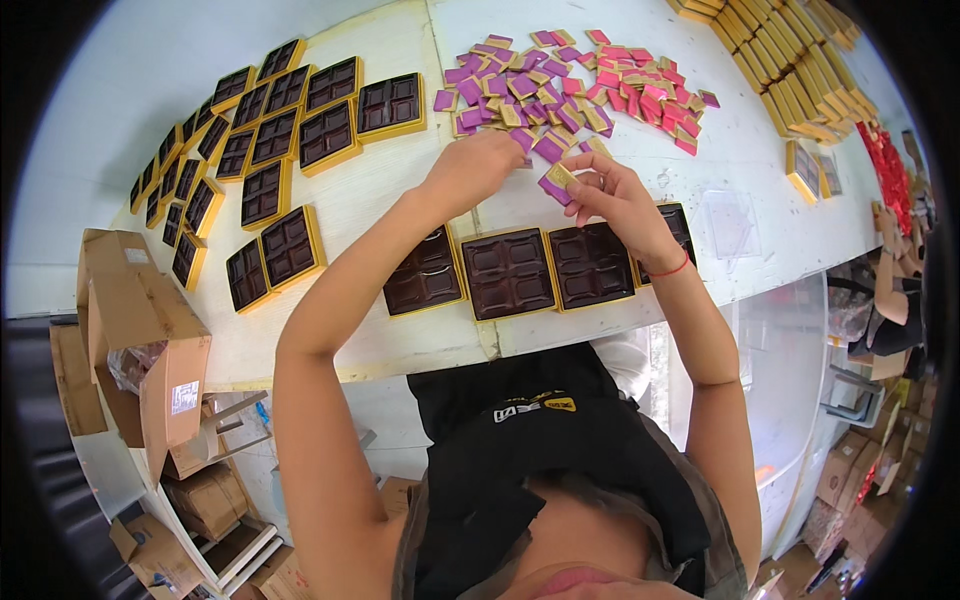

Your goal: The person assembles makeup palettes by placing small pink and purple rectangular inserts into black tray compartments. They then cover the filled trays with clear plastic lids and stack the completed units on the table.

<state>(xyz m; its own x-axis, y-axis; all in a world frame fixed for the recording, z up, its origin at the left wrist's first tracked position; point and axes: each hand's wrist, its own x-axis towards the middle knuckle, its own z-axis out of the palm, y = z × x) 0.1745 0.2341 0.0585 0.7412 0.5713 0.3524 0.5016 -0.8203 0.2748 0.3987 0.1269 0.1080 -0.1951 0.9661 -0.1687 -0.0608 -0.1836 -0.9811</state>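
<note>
Gold-and-purple piece: in the right hand, pinched between thumb and fingers, above the surface, between the purple pile and the near row of boxes. Left hand at the purple pile's near edge, fingers narrow; can't tell if they grip anything. Step in hand looks like picking pieces out of the pile. Next move probably calls for keeping the pinch light and turning the piece flat, clear of the left hand. Pink pile right of the purple one, toward the far edge. Near row of boxes by the near edge, dark pockets showing, rightmost partly behind the right forearm. More dark-pocketed boxes toward the left edge; gold stacks far right corner.
</note>
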